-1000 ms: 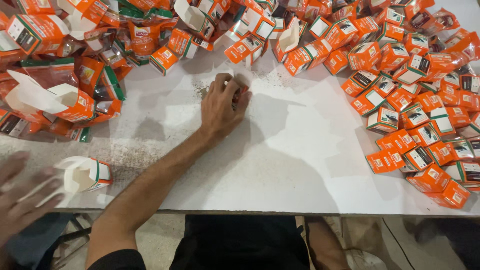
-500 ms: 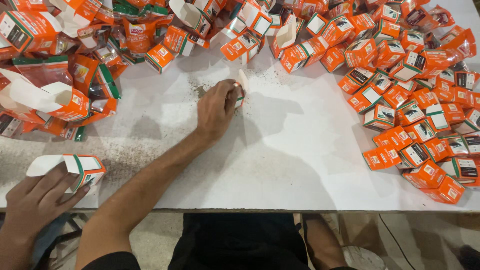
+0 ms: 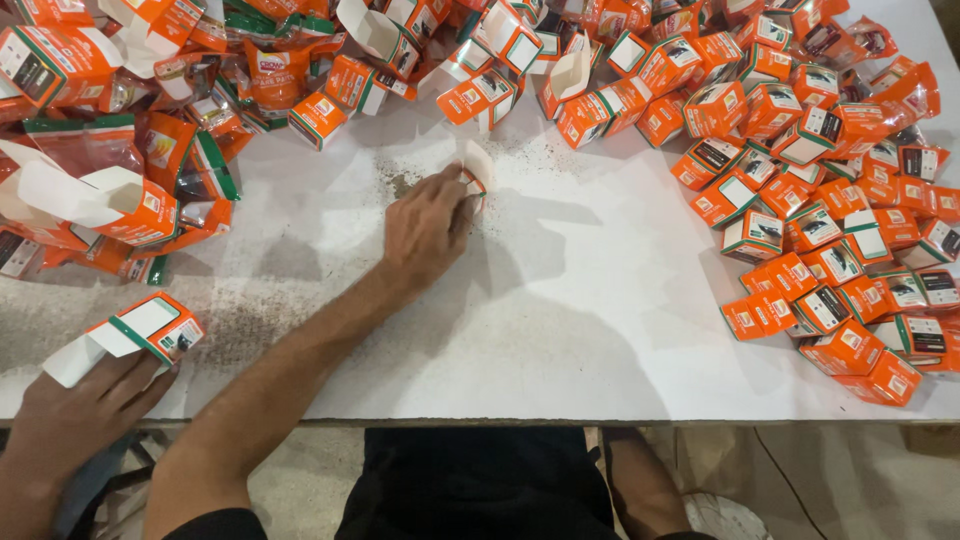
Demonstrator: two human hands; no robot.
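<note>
Right hand grips one carton; left hand touches another.

A: What colour are the small boxes heaped at the right of the frame?

B: Orange, with green edging and white panels; some panels are dark.

A: And the box at the lower left?

B: Orange too, green-trimmed, its open flap white.

A: The table?

B: White, with dark specks near the upper middle.

A: The pouches at the upper left?

B: Orange with green bands.
</note>
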